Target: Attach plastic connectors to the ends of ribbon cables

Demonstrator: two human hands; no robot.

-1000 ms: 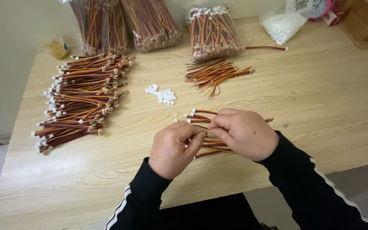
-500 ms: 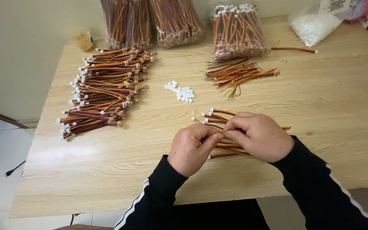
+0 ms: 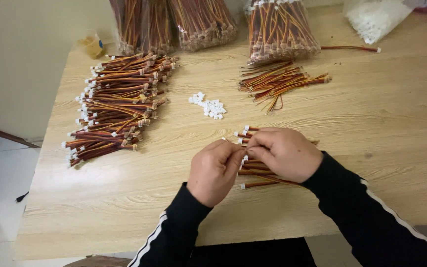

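Fingertips of the left hand (image 3: 215, 170) and right hand (image 3: 283, 152) are pinching one wire end (image 3: 240, 146) between them, above the small wire bunch (image 3: 258, 173) on the worktop (image 3: 381, 113). Slipping could be likely: the end is tiny, and the loose white plugs (image 3: 209, 106) are lying well apart.

1. A large pile of finished wire harnesses (image 3: 117, 101) with white connectors lay on the wooden table (image 3: 381, 128) at nine o'clock.
2. A small heap of loose white connectors (image 3: 208, 105) sat near the centre.
3. Loose orange wires (image 3: 280, 83) lay at one o'clock.
4. Bagged wire bundles (image 3: 280, 29) stood at twelve o'clock.
5. A clear bag of white parts (image 3: 374, 17) rested at two o'clock.
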